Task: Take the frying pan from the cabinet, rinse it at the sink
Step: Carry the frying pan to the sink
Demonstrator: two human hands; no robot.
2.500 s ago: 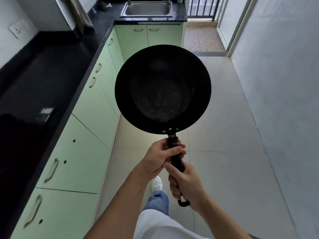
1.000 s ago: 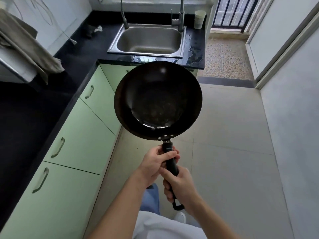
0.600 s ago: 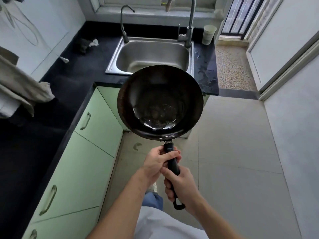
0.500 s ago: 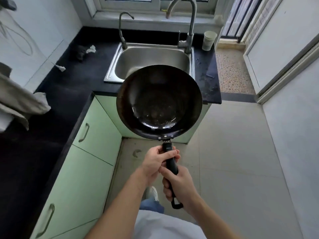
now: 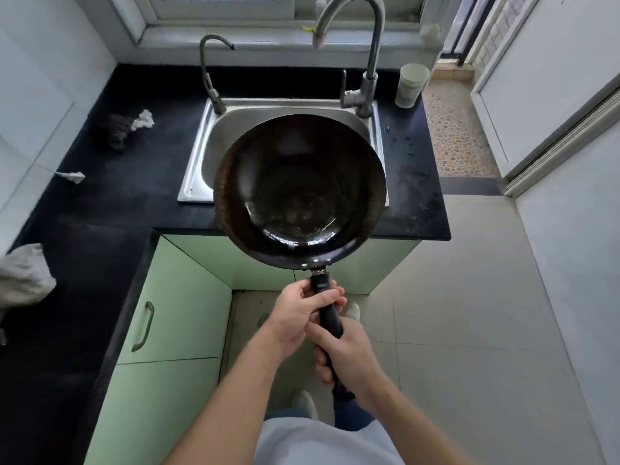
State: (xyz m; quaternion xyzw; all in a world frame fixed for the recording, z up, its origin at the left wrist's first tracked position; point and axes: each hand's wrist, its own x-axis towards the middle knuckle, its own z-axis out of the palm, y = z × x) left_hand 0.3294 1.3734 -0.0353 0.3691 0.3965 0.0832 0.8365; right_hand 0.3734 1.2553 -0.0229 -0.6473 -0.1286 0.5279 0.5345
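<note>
At the far left a crumpled pale grey cloth (image 5: 25,275) lies on the black stone desk (image 5: 141,193), with a dark scrubbing wad and white paper scrap (image 5: 125,127) further back. Pale green cabinet doors (image 5: 174,317) run beneath the desk edge. Next comes the rectangular stainless steel sink (image 5: 198,169), with a thin grey gooseneck tap (image 5: 209,72) at its back left corner and a taller steel swan-neck faucet (image 5: 365,62) at its back right.

The round black frying pan (image 5: 298,189) is held in the air, its bowl over the front part of the sink and overhanging the desk edge, inside facing up and showing a few pale specks. Its black handle (image 5: 327,313) points back toward the person. The left hand (image 5: 298,313) is wrapped around the handle close to the pan; the right hand (image 5: 349,350) is clenched around it lower down.

To the right, a pale green plastic cup (image 5: 411,83) stands on the desk beside the faucet.

The pan seems to be out of the cabinet and arriving at the sink; no water is running. The next move likely calls for lowering the pan under the tall spout and freeing one hand to turn on the faucet.
</note>
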